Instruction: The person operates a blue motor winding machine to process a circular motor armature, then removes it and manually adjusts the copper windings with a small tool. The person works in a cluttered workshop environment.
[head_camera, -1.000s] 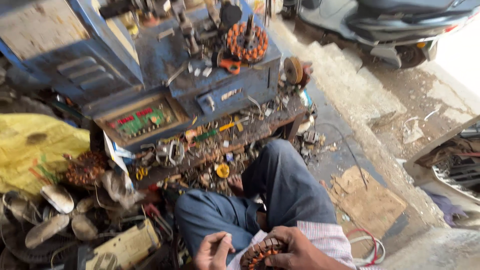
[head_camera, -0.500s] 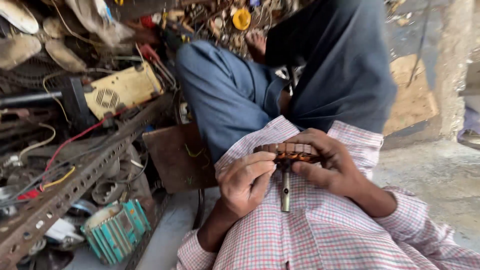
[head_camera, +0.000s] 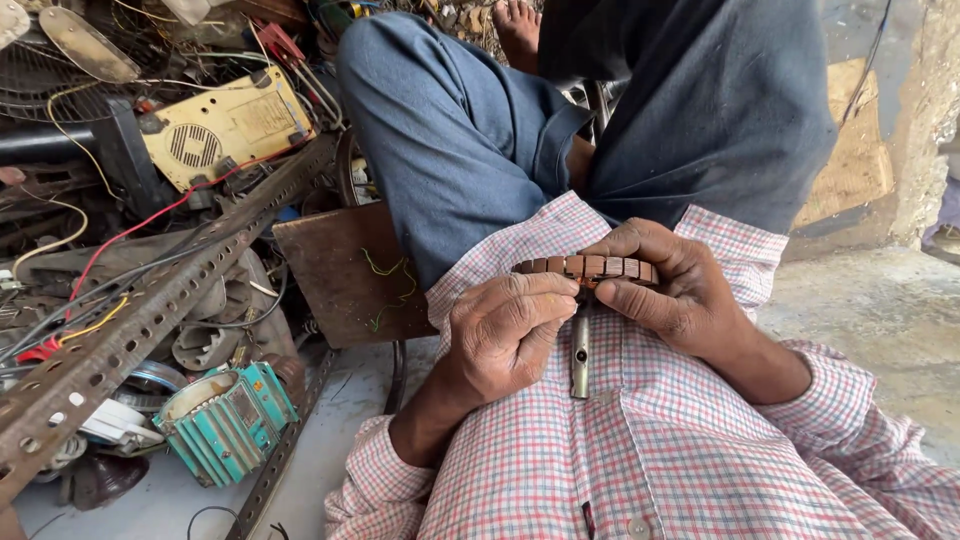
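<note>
Both hands grip a copper-wound stator ring (head_camera: 588, 268) against the checked shirt (head_camera: 640, 450): left hand (head_camera: 505, 330) pinching its near rim, right hand (head_camera: 670, 290) curled around the far side. It looks rigid and fairly heavy; the outer rim seems safest, the windings being delicate. Farther left lie a teal motor housing (head_camera: 225, 420) and a perforated steel bar (head_camera: 150, 320).

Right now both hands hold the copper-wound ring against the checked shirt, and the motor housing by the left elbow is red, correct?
Not quite. In the head view, both hands, left hand and right hand, hold the ring against the checked shirt, but the motor housing is teal, not red.
</note>
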